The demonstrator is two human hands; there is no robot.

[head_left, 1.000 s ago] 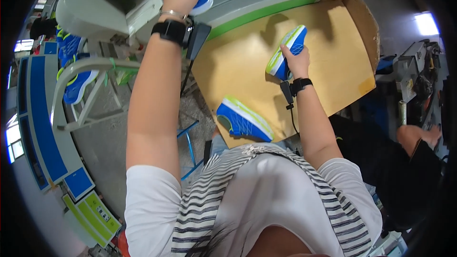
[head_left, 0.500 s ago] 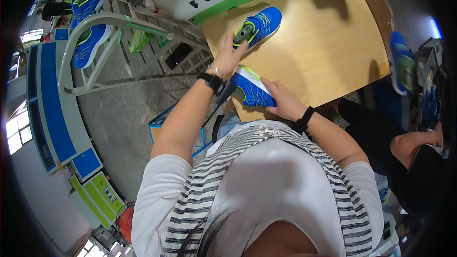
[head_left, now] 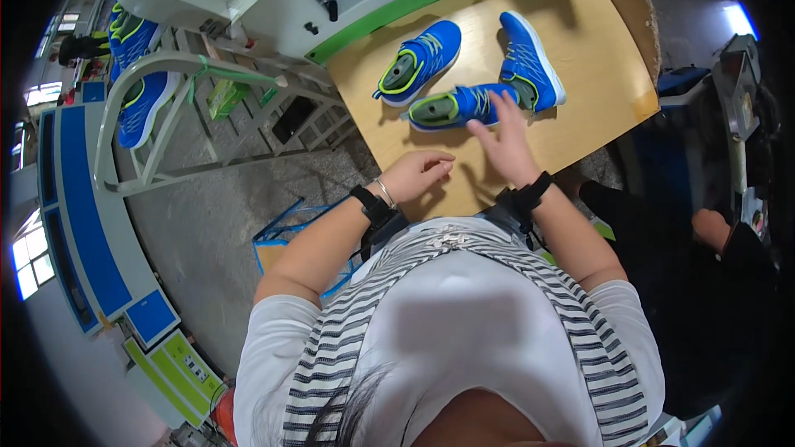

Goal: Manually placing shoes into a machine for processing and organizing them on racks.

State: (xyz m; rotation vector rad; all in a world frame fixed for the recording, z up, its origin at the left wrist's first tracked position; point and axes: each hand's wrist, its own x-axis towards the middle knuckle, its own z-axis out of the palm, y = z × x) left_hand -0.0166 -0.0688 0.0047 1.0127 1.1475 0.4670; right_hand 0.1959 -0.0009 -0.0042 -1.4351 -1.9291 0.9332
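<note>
Three blue sports shoes with lime trim and white soles are on the wooden board (head_left: pixel 596 58). Grey-green shoe lasts fill their openings. My right hand (head_left: pixel 509 145) is spread, its fingertips over the toe end of the near shoe (head_left: pixel 455 108); whether they touch it cannot be made out. To the left of that shoe's far side lies a second shoe (head_left: pixel 426 54), and a third shoe (head_left: pixel 530 54) stands at the right with its heel end by the near shoe's toe. Nearer to me, my left hand (head_left: pixel 418 175) hovers with loosely bent fingers and nothing visible in it.
A green-edged machine (head_left: pixel 373 21) borders the board's far side. More blue shoes (head_left: pixel 147 108) sit on a grey metal rack (head_left: pixel 186 170) at the left. At the right, a co-worker's hand (head_left: pixel 710 230) is near dark equipment. A blue-framed stool (head_left: pixel 290 228) stands below.
Both hands have let go of their shoes and drawn back slightly. The shoe from my right hand now lies on the board. A third shoe, earlier off to the right, is there too.
</note>
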